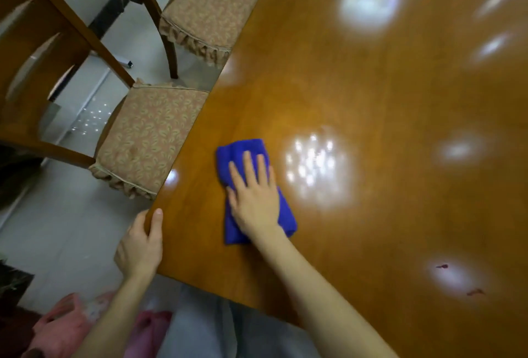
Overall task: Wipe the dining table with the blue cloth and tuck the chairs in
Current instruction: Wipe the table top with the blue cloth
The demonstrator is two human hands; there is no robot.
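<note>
At the far left stood your two chairs, the nearer chair and the farther chair, both with patterned cushions whose front edges met the left side of the dining table; your left hand gripped the table's near corner, thumb on top and fingers curled over the edge; further right, your right hand lay flat with fingers straight and spread, pressing down on the folded blue cloth, grasping nothing; the cloth sat on the tabletop near that left edge, beside a bright glare patch; far right, two small dark red marks showed on the wood.
</note>
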